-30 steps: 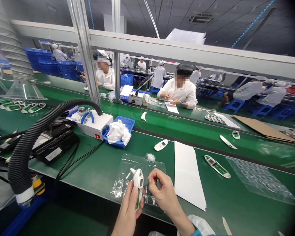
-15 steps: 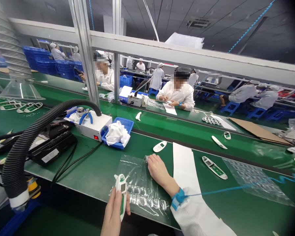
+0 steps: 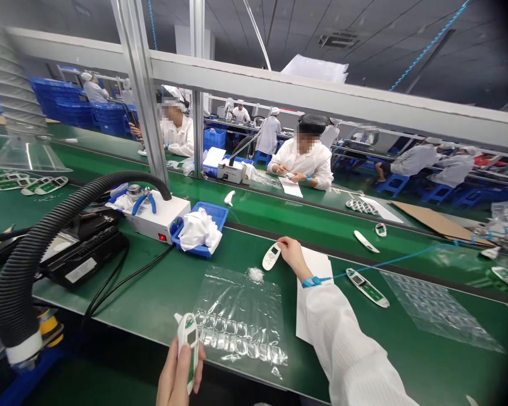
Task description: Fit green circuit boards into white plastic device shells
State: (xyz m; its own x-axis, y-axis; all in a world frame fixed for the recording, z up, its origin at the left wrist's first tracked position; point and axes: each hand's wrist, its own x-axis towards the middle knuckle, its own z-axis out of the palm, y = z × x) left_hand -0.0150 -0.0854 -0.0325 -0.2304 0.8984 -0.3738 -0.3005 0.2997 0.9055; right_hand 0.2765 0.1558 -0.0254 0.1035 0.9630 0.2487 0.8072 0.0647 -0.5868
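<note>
My left hand (image 3: pixel 178 369) is closed around a white casing with a green circuit board (image 3: pixel 190 344), held upright at the table's near edge. At the middle of the table my right hand (image 3: pixel 291 254) pinches the upper right end of a white oval cover with a keypad (image 3: pixel 271 256). Between the hands lies a clear plastic sheet of small square parts (image 3: pixel 241 327), with a small crumpled clear piece (image 3: pixel 255 274) at its top edge. White paper (image 3: pixel 317 265) lies partly under my right forearm.
A blue tray of white cloths (image 3: pixel 211 211) stands beside a white box (image 3: pixel 152 223) with blue pliers and a black hose (image 3: pixel 21 270). Another open casing (image 3: pixel 367 287) and a plastic sheet (image 3: pixel 440 307) lie right. A person (image 3: pixel 305 155) sits across the green belt (image 3: pixel 254 206).
My right hand has moved up and right from the small clear piece to the keypad cover and taken hold of its end. My left hand has shifted slightly left and down with the casing.
</note>
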